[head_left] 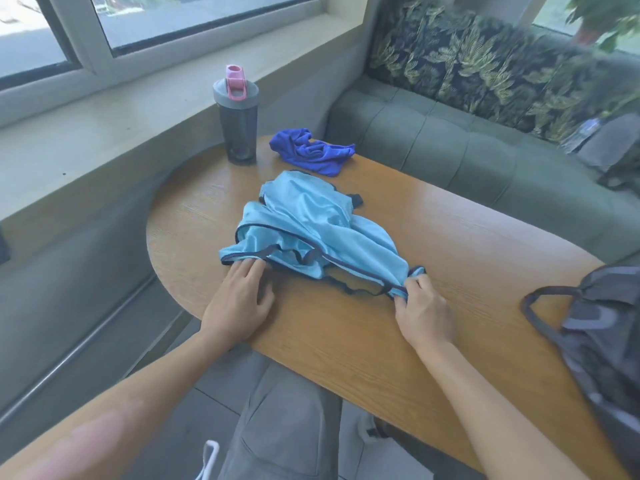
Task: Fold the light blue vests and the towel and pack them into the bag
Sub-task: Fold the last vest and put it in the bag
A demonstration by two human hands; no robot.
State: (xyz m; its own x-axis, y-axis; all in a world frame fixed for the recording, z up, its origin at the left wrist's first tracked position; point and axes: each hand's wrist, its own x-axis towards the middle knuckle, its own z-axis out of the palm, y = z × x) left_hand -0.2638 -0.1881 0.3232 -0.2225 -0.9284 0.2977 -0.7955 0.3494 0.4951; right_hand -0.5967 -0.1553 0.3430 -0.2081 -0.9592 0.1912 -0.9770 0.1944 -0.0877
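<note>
Two hands work near the surface (450, 258) front edge: left hand (239, 299) lies flat with straight fingers on the crumpled light blue vests (311, 223); right hand (424, 306) pinches a corner.

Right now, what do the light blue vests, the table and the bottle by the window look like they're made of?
Light blue vests: thin, glossy synthetic fabric, probably polyester, judging by the sheen and soft creases, with dark trim.
Table: wood or wood-look laminate, smooth, with visible grain.
Bottle: apparently smoky translucent plastic, with a grey lid and a pink cap.
</note>
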